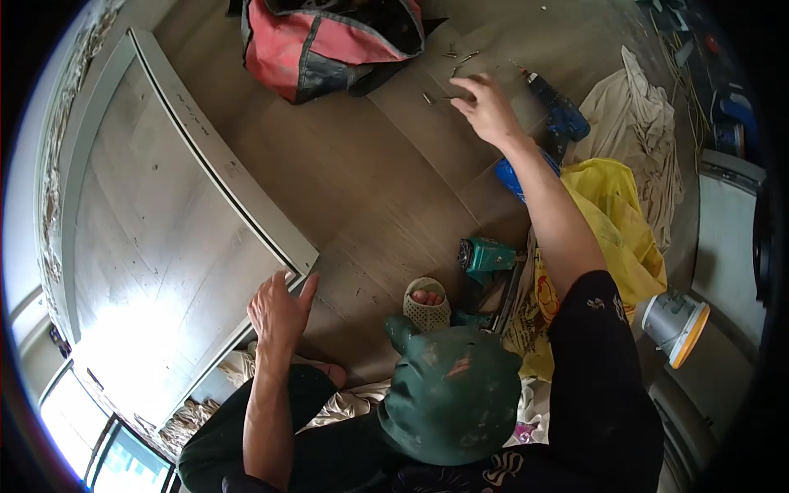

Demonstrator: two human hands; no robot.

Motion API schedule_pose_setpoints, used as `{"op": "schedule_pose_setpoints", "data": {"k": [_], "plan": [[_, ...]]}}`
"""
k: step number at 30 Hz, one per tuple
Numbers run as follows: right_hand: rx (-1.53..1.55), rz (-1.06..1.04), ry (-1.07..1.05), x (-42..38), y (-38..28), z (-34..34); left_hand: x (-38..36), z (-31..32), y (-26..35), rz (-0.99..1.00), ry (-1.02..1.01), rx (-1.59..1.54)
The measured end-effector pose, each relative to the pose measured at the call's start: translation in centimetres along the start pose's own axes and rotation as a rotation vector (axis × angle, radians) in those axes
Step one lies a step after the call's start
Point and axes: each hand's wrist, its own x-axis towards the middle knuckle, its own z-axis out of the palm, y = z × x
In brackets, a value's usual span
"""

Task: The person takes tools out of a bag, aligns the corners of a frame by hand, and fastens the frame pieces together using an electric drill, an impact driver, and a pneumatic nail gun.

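Observation:
My left hand (279, 311) rests at the corner of a large pale frame (238, 185), thumb apart from the fingers, holding nothing that shows. The frame has a glossy panel (156, 214) with a bright reflection. Out over the floor, my right hand (486, 107) reaches toward several small metal pieces (427, 98). Its thumb and index finger are apart, with a thin piece on the floor near their tips. Right of that hand lies a blue drill (563, 112) with its bit pointing up and left.
A red and black bag (329, 49) stands at the top. Right of my body are a green power tool (489, 256), a yellow bag (612, 222), a beige cloth (637, 123) and a grey bucket (670, 324). A foot in a beige clog (426, 306) stands near the middle.

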Motion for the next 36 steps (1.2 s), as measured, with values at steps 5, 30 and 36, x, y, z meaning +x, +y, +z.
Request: {"op": "schedule_pose_setpoints", "data": {"k": [5, 30, 36], "plan": [[-0.02, 0.059, 0.01, -0.7, 2.2, 3.9, -0.1, -6.0, 3.1, -0.08, 0.008, -0.017], [0.679, 1.58, -1.001, -49.2, -23.0, -10.5, 6.1, -1.9, 11.9, 0.177, -0.879, -1.132], [0.702, 2.181, -0.385, -69.2, -32.5, -2.4, 6.5, -4.5, 14.5, 0.315, -0.771, -1.058]]}}
